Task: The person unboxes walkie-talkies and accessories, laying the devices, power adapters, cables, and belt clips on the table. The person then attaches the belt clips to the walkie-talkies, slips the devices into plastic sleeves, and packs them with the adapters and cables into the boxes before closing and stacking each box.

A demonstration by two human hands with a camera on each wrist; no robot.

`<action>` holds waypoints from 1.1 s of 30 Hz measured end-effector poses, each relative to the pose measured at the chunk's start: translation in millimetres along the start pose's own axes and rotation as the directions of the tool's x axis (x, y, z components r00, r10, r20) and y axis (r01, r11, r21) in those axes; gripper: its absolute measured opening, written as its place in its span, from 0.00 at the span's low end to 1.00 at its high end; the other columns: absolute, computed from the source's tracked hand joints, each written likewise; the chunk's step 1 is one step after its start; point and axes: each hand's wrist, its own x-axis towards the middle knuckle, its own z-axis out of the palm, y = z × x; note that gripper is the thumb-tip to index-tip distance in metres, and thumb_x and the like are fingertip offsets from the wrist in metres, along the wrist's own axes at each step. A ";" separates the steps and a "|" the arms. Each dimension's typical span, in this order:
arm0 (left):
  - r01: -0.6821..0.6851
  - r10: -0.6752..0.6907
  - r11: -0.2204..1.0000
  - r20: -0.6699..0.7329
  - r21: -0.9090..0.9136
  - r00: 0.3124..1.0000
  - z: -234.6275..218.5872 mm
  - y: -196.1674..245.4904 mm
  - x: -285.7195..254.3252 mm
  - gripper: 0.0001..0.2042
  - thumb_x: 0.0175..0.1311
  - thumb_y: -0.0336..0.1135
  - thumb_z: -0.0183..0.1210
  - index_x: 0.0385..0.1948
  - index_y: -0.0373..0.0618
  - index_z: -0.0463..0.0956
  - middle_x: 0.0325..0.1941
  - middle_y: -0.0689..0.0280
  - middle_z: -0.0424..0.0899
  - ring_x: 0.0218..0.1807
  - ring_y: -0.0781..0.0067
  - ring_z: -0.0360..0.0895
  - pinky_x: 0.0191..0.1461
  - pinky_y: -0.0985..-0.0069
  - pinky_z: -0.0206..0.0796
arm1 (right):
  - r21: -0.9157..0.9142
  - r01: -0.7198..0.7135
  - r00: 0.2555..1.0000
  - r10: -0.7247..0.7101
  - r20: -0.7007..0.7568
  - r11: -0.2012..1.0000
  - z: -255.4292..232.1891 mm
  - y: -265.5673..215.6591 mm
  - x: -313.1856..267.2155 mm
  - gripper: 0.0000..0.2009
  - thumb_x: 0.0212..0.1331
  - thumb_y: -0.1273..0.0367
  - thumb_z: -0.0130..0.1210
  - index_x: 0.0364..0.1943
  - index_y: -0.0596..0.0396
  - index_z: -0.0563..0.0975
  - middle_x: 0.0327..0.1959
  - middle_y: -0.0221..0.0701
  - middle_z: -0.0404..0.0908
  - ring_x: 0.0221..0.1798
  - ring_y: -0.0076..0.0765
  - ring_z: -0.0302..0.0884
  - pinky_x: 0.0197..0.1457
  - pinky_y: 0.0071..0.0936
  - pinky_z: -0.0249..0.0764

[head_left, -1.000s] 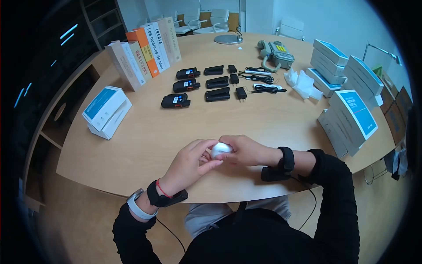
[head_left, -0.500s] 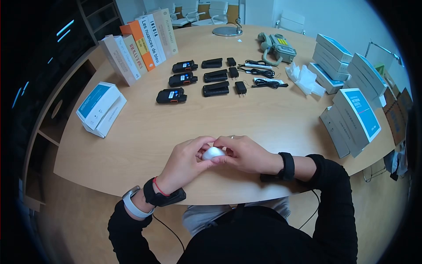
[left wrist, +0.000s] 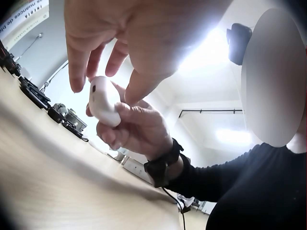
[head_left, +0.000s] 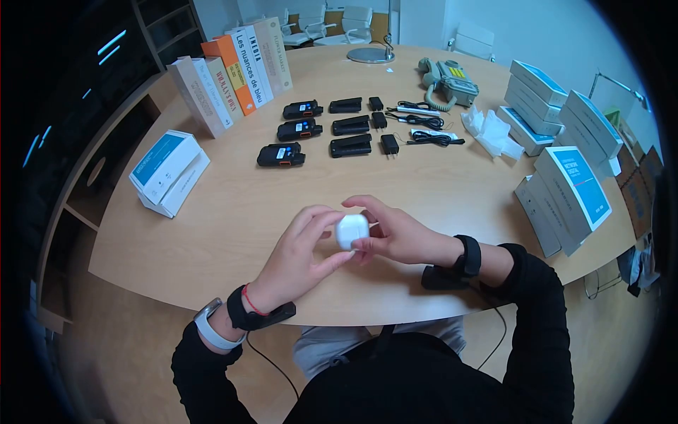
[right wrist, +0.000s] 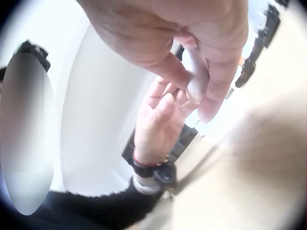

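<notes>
We see the right hand pinching a rounded white case above the bench; the left hand spreads its fingers beside it, contact unclear; the case looks closed, radios and adapters already sit in rows; what remains, we cannot tell.

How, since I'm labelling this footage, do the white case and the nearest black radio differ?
The white case is smoothly rounded; the nearest black radio is boxier. The case is held up in the right hand; the radio lies on the table. Both are smaller than the telephone.
</notes>
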 end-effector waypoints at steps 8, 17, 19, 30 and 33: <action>0.211 -0.175 0.962 0.200 -0.174 0.964 -6.7 1.1 -5.0 0.16 0.53 0.31 0.63 0.45 0.44 0.74 0.39 0.63 0.76 0.41 0.70 0.76 0.42 0.76 0.73 | 0.006 -0.028 0.992 0.027 0.124 1.000 3.2 3.1 0.8 0.14 0.57 0.72 0.57 0.44 0.59 0.67 0.29 0.37 0.80 0.30 0.27 0.80 0.36 0.23 0.75; 0.211 -0.152 0.951 0.255 -0.225 0.955 -7.1 -9.9 -14.6 0.22 0.52 0.26 0.62 0.52 0.48 0.72 0.40 0.61 0.75 0.38 0.70 0.75 0.40 0.77 0.71 | 0.012 0.004 0.997 -0.005 0.080 1.000 2.5 9.3 0.2 0.11 0.59 0.70 0.56 0.42 0.59 0.69 0.31 0.33 0.79 0.29 0.23 0.77 0.34 0.21 0.72; 0.254 -0.196 0.932 0.230 -0.259 0.953 -4.2 -11.6 -16.8 0.23 0.52 0.26 0.62 0.52 0.47 0.71 0.40 0.61 0.76 0.38 0.70 0.75 0.41 0.77 0.71 | 0.059 -0.075 0.991 0.068 0.112 0.995 -1.2 13.4 3.2 0.09 0.62 0.73 0.51 0.44 0.60 0.68 0.32 0.32 0.78 0.33 0.22 0.76 0.37 0.19 0.73; 0.283 -0.239 0.952 0.298 -0.115 0.924 -9.6 -15.8 -19.4 0.21 0.50 0.27 0.63 0.49 0.44 0.73 0.40 0.61 0.77 0.39 0.69 0.76 0.42 0.76 0.71 | -0.241 -0.394 0.912 0.410 0.018 0.887 -15.2 10.7 16.8 0.11 0.61 0.69 0.52 0.36 0.67 0.74 0.21 0.34 0.78 0.20 0.25 0.77 0.25 0.21 0.72; 0.304 -0.251 0.940 0.292 -0.154 0.923 -9.0 -13.7 -18.9 0.20 0.49 0.27 0.64 0.47 0.44 0.74 0.40 0.61 0.78 0.39 0.69 0.77 0.42 0.76 0.72 | -0.335 -0.404 0.903 0.430 0.002 0.851 -12.5 7.4 18.4 0.12 0.61 0.68 0.53 0.35 0.67 0.74 0.22 0.35 0.79 0.19 0.26 0.77 0.24 0.22 0.72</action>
